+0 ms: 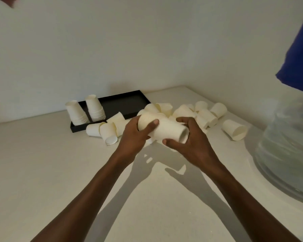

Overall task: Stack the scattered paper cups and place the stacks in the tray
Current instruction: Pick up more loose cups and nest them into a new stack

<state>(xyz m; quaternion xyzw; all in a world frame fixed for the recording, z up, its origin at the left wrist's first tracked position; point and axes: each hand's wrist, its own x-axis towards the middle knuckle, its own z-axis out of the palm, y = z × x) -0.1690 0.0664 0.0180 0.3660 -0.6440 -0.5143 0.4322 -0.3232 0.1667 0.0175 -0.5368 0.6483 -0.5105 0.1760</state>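
Both hands' grip around cup stack [162,129]

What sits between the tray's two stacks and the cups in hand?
Head view: a cluster of loose cups on their sides on the counter, beside the tray.

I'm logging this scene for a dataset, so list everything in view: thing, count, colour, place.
tray: one, black, back of the counter by the wall.
cup stacks: two, white, upside down at the tray's left end.
loose cups: many, exact count unclear, cream-white, lying on their sides in front of and right of the tray.
held cups: at least one, white, on its side between both hands; number nested cannot be told.
counter: one, off-white.
water bottle: one, clear, right edge.
blue cloth: one, upper right.
left hand: grips the held cups' closed end.
right hand: grips their open end.
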